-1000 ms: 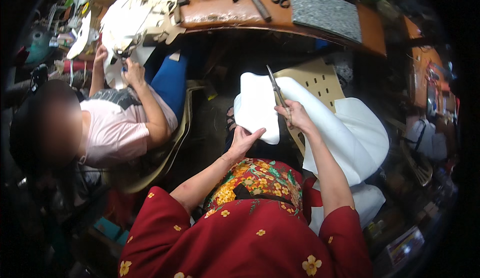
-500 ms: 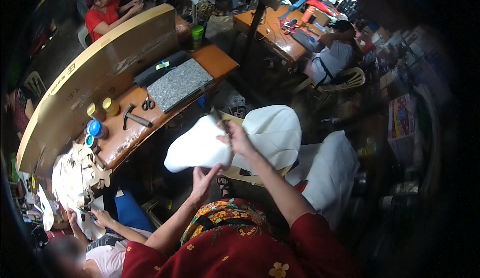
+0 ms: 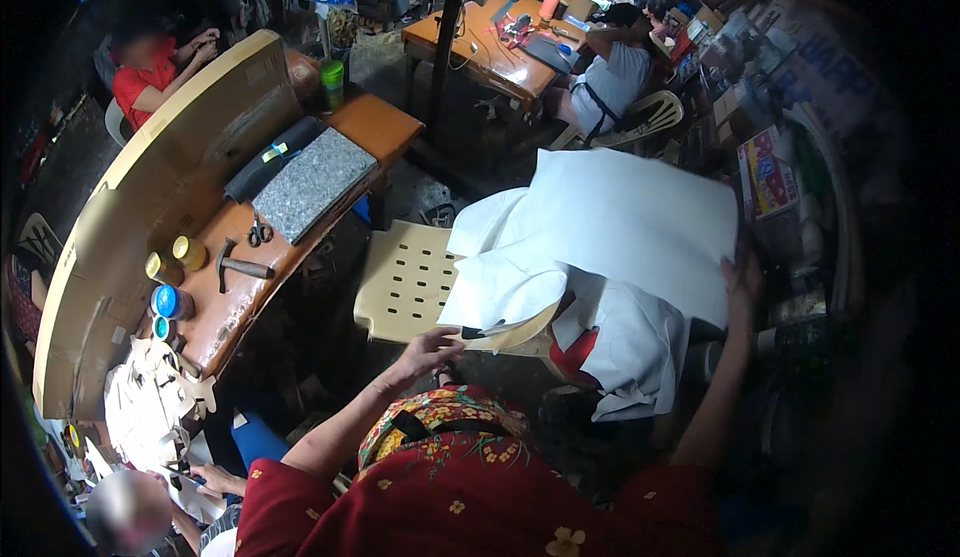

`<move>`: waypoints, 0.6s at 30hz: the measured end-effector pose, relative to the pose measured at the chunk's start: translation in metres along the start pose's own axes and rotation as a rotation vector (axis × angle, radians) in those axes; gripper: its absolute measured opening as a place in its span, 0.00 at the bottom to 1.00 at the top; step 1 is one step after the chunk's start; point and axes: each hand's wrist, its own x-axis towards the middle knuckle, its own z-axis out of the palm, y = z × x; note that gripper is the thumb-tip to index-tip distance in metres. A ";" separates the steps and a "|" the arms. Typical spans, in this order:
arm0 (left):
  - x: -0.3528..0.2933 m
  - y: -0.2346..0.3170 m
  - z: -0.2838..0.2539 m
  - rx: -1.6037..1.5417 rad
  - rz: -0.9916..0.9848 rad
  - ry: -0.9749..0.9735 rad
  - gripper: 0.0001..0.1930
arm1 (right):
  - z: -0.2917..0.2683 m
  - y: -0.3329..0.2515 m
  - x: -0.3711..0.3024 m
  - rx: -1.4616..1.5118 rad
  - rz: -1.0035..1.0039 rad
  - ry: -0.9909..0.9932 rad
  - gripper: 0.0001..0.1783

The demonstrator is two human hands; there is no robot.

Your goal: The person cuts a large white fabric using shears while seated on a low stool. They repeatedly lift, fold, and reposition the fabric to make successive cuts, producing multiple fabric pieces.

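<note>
A large white sheet, stiff like leather or thick paper, is raised at the right. My right hand grips its right edge; the fingers are dim and partly hidden. Below the sheet, more white pieces lie on a beige plastic chair with slots in its seat. Some white material droops beside the chair, with a bit of red showing under it. Close to the chair's front edge is my left hand, empty, with its fingers stretched apart.
On the brown bench at the left are a hammer, scissors, a grey stone slab and several jars. A curved cardboard wall edges it. Co-workers sit at lower left, far left and by the far table.
The small white piece and dark tool are no longer in my hands. My right hand has moved right and taken the large sheet. My view has shifted right.
</note>
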 end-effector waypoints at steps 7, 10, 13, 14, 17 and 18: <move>-0.018 -0.050 -0.048 0.061 -0.118 0.259 0.32 | -0.114 0.178 -0.047 -0.969 0.093 0.336 0.30; -0.011 -0.054 -0.046 0.099 -0.188 0.277 0.33 | -0.094 0.172 -0.066 -1.257 0.277 0.274 0.29; 0.009 -0.058 -0.036 0.143 -0.233 0.205 0.33 | -0.040 0.164 -0.059 -0.992 0.252 0.212 0.29; 0.017 -0.060 -0.031 0.152 -0.236 0.182 0.33 | -0.010 0.170 -0.055 -0.939 0.170 0.242 0.29; 0.048 -0.065 -0.012 0.136 -0.280 0.166 0.33 | 0.062 0.190 -0.040 -0.442 0.103 0.010 0.25; 0.059 -0.066 -0.005 0.072 -0.296 0.173 0.33 | 0.087 0.195 -0.036 -0.339 0.132 -0.035 0.22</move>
